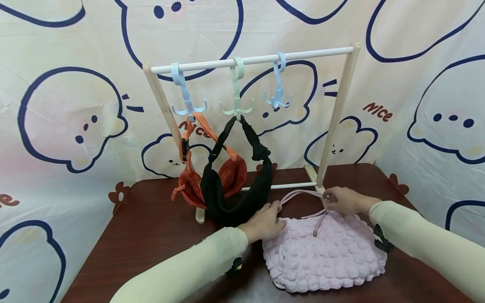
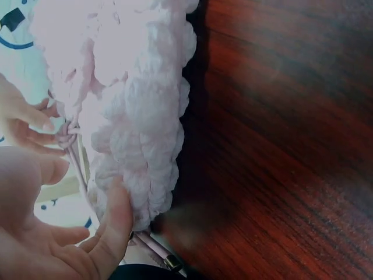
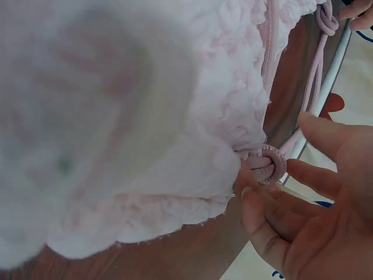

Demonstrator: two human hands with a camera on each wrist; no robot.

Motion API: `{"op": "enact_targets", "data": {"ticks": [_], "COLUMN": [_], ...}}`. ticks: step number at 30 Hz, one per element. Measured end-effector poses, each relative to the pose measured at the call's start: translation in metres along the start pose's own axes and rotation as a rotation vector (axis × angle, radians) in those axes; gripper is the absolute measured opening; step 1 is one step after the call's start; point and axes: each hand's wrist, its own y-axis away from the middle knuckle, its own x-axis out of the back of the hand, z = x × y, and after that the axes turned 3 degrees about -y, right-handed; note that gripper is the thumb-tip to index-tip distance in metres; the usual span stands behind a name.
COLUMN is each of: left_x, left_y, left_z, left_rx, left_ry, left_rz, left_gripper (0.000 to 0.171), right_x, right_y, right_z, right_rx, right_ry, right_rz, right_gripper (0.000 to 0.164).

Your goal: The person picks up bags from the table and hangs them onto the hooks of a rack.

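Note:
A puffy pale pink handbag lies on the table, its thin cord handle arching up at the back. My left hand is at the bag's left top corner, beside one end of the handle. In the left wrist view, a fingertip touches the puffy fabric while the thumb stands apart. At the handle's other end is my right hand. Its fingers are bent loosely beside a stitched pink ring at the bag's corner, the thumb held away from them.
Behind the bag stands a wooden rack with a white rail. An orange-red bag hangs from the left blue hook, a black bag from the green hook. Another blue hook is at right. A patterned cloth surrounds the table.

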Motion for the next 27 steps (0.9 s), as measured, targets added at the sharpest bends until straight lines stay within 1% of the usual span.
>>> {"op": "enact_targets", "data": {"ticks": [8,11,14,18,22,24,27], "left_x": [0.0016,0.0016,0.0018,0.0019,0.0016,0.0015,0.0018], "left_y": [-0.0011,-0.0019,-0.0032,-0.0045,-0.0051,-0.0048,-0.0039], "left_z": [-0.0016,-0.0021,-0.0023,-0.0024,-0.0025,-0.0023,-0.0018], "left_rx": [-0.016,-0.016,-0.001,0.022,0.028,0.029,0.032], "left_ry": [-0.019,-0.024,-0.044,-0.094,-0.150,-0.158,-0.139], "left_rz": [-0.021,-0.017,-0.020,-0.006,0.020,0.020,0.008], "left_gripper": [0.049,0.047,0.046,0.048,0.051,0.053,0.057], "right_x": [0.0007,0.0023,0.0041,0.0042,0.0023,0.0015,0.0002], "right_y": [0.0006,0.0016,0.0032,0.0049,0.0059,0.0067,0.0083], "right_z": [0.0030,0.0028,0.0021,0.0026,0.0048,0.0048,0.0045], "right_rx": [0.026,0.014,-0.004,-0.014,0.007,0.015,0.014], "right_ry": [0.017,0.017,0.030,0.026,0.015,0.005,-0.021], "right_rz": [0.004,-0.002,-0.001,0.000,0.001,0.003,-0.007], "right_gripper": [0.033,0.031,0.029,0.025,0.022,0.021,0.021]}}
